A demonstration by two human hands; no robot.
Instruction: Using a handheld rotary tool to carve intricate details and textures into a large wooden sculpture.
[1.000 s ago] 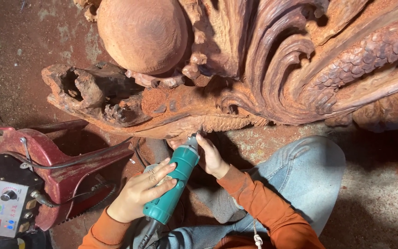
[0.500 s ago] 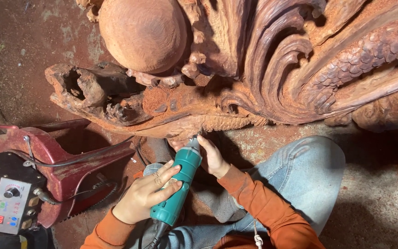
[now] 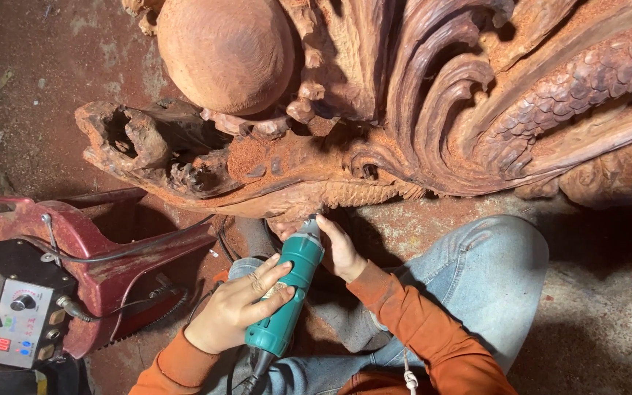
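A large reddish-brown wood carving point(image 3: 418, 110), with a smooth ball, curling waves and scales, lies on the dusty floor. My left hand point(image 3: 239, 307) is wrapped around the body of a teal handheld power carver point(image 3: 290, 292). The tool's nose points up at the carving's lower edge point(image 3: 294, 216). My right hand point(image 3: 339, 249) grips the tool's front end, its fingertips against the wood. The cutting tip is hidden between my fingers and the carving. Both sleeves are orange.
A dark red metal frame point(image 3: 89, 249) with cables lies at the left. In front of it sits a grey control box point(image 3: 16, 329) with a knob and a red display. My bent knee in blue jeans point(image 3: 477, 271) fills the lower right. Red wood dust covers the floor.
The tool and both hands have crept slightly right and up along the carving's lower edge. The grip of both hands is unchanged.
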